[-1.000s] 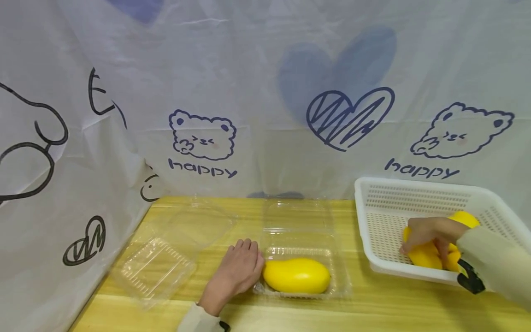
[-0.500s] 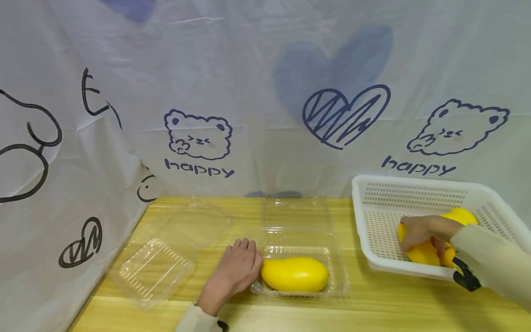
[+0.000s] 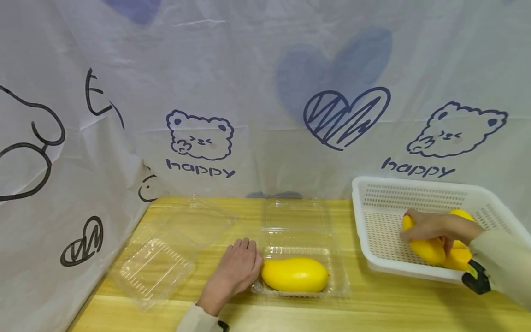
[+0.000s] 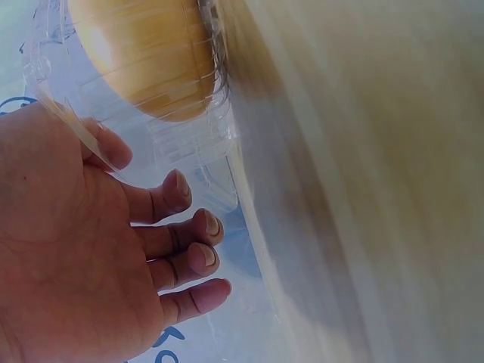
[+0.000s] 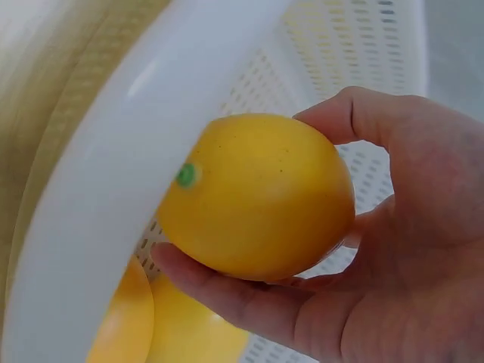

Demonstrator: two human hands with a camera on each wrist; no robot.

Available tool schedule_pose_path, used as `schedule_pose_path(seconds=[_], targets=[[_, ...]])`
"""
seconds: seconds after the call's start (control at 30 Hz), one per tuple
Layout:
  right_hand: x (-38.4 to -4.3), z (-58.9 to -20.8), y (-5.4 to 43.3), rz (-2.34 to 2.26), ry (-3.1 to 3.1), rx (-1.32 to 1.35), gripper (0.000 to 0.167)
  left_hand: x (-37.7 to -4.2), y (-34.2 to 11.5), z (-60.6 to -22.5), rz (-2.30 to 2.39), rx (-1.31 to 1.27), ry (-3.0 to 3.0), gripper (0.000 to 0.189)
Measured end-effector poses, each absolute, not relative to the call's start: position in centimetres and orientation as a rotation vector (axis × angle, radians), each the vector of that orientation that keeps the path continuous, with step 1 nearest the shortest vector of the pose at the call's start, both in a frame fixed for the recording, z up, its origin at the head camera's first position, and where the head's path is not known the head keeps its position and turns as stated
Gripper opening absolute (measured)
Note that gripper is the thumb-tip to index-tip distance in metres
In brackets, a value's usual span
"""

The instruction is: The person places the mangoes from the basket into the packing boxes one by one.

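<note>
My right hand (image 3: 429, 227) grips a yellow mango (image 5: 261, 200) with thumb and fingers curled around it, over the white basket (image 3: 360, 221). A green stem spot shows on that mango in the right wrist view. Other mangoes (image 3: 458, 258) lie in the basket below and beside it. At the table's middle, another mango (image 3: 294, 275) lies on its side in a clear plastic clamshell box (image 3: 339, 263), whose lid is folded back. Beside the box's left edge rests my left hand (image 3: 236, 267), fingers loosely bent and holding nothing; its thumb lies against the box's rim (image 4: 72, 113).
A second clear plastic box (image 3: 155, 269) lies opened at the left of the wooden table (image 3: 290, 318). Behind and to the left hangs a white cloth (image 3: 265, 152) printed with hearts and bears.
My right hand has raised the mango a little off the others in the basket and turned it slightly. The left hand stays by the box.
</note>
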State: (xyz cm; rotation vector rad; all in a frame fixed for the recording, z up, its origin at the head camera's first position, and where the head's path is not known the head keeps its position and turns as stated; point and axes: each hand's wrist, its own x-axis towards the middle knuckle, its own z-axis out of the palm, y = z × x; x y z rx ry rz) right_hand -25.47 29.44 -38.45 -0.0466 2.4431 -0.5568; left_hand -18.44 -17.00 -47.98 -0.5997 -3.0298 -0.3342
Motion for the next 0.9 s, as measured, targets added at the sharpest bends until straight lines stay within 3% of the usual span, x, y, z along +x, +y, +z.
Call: schedule_pose_path(seconds=[0.2, 0.9], targets=[[-25.0, -37.7, 30.3, -0.606, 2.471, -0.087, 0.091, -18.4, -17.1, -47.9, -0.327, -0.592, -3.012, 0.031], [-22.1, -37.1, 30.8, -0.781, 2.594, -0.201, 0.089, -18.4, -16.9, -48.0, -0.331, -0.602, -3.033, 0.031]])
